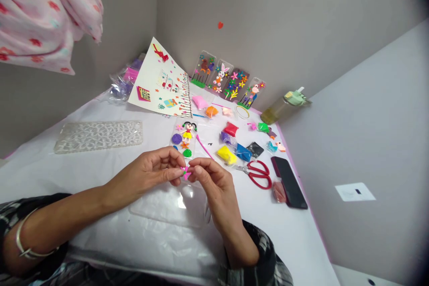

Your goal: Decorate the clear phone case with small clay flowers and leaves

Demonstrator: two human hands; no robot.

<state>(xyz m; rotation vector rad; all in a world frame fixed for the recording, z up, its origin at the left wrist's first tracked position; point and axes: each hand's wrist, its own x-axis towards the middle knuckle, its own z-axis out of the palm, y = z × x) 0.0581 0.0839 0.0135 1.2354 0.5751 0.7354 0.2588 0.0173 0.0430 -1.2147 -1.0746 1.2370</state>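
We pinch the pink flower (186,172) between left hand (154,169) and right hand (214,185) fingertips; the clear case (164,205) lies nearer us, long axis running left-to-right.

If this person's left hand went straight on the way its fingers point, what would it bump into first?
Beyond the small pink piece at its fingertips, the left hand would probably meet the right hand first, though exact depth is hard to judge.

No lettering (or numbers) readable.
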